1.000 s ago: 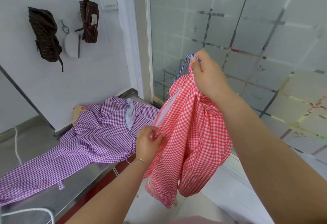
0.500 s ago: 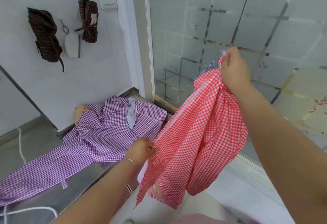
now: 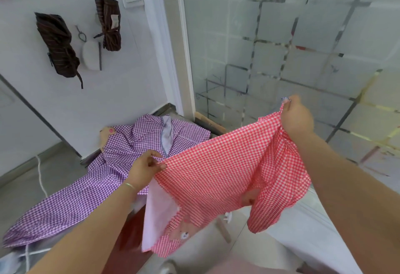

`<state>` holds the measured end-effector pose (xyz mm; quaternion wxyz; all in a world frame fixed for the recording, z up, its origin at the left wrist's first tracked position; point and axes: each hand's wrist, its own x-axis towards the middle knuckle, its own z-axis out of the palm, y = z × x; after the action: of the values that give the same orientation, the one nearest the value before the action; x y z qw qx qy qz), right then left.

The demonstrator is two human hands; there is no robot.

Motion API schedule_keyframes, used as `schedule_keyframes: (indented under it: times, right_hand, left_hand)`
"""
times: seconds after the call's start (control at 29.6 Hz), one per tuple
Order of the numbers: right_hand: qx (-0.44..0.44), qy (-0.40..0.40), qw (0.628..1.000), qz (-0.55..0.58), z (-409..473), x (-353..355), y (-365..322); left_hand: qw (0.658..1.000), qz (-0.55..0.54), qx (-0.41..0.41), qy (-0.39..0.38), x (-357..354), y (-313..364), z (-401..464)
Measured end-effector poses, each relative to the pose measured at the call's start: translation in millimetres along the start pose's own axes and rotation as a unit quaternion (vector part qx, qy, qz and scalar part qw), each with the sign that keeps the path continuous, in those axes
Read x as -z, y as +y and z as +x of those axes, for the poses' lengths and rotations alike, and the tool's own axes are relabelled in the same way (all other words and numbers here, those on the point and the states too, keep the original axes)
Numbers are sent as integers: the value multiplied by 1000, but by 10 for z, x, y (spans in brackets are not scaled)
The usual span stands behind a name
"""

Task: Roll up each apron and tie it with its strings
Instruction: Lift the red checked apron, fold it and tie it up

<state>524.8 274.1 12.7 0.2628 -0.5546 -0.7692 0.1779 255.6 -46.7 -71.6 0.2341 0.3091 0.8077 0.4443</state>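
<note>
The red gingham apron [image 3: 218, 172] hangs in the air, stretched between both hands; the left hand [image 3: 147, 165] pinches one top corner, the right hand [image 3: 296, 118] grips the other. It looks light, limp and easily bunched, best held by its hemmed edges.

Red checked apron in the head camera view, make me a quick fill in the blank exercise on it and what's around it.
1. Both hands hold the ____ checked apron spread in the air.
2. The purple checked apron lies on the ____.
3. The number of dark rolled aprons hanging on the wall is ____.
4. The right hand grips the apron's ____ corner.

Missing words: red; counter; two; upper
</note>
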Motion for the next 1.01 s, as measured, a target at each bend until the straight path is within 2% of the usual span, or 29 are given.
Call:
schedule_keyframes:
  times: [0.07,0.14,0.2,0.27,0.3,0.37,0.51,0.57,0.61,0.64,0.71,0.78,0.81,0.88,0.95,1.01]
  right_hand:
    - [-14,-14,1000,-7,-53,-95,102]
    - [-23,-27,999,-13,-100,-167,169]
    - [-29,-31,999,-21,-126,-215,197]
    - [-33,-33,999,-26,-118,-267,225]
    - [-33,-33,999,-28,-103,-283,236]
    - [-33,-34,998,-35,-92,-340,261]
    - [-32,-49,997,-45,-57,-479,279]
    - [-32,-50,997,-46,-50,-545,243]
    - [-27,-53,997,-49,-58,-568,214]
    - [-21,-60,997,-51,-65,-645,163]
    - [-15,-81,995,-49,-92,-773,39]
    - [-5,-98,995,-26,-102,-945,-166]
    - [0,-107,994,-10,-113,-990,-255]
    - [13,-132,991,30,-143,-1086,-493]
    - [28,-148,986,68,-197,-1147,-706]
    - [65,-174,977,103,-224,-1311,-917]
  left_hand:
    - [996,83,-9,5,23,-38,45]
    - [966,252,-33,-49,36,-44,87]
    - [896,411,-51,-158,-17,-55,87]
    - [834,492,-47,-246,-152,-123,1]
    - [817,502,-40,-282,-234,-170,-59]
    - [810,480,-8,-336,-364,-244,-223]
    - [829,364,103,-412,-328,-295,-365]
    - [845,259,204,-420,-83,-321,-330]
    - [850,195,258,-416,52,-343,-283]
    - [854,179,292,-391,211,-409,-210]
    - [862,265,298,-313,468,-503,-62]
    - [864,408,252,-154,633,-594,1]
    - [860,446,236,-72,691,-586,19]
    - [849,469,242,33,838,-591,19]
    - [842,469,249,94,1014,-718,52]
    - [838,467,258,116,1205,-930,67]
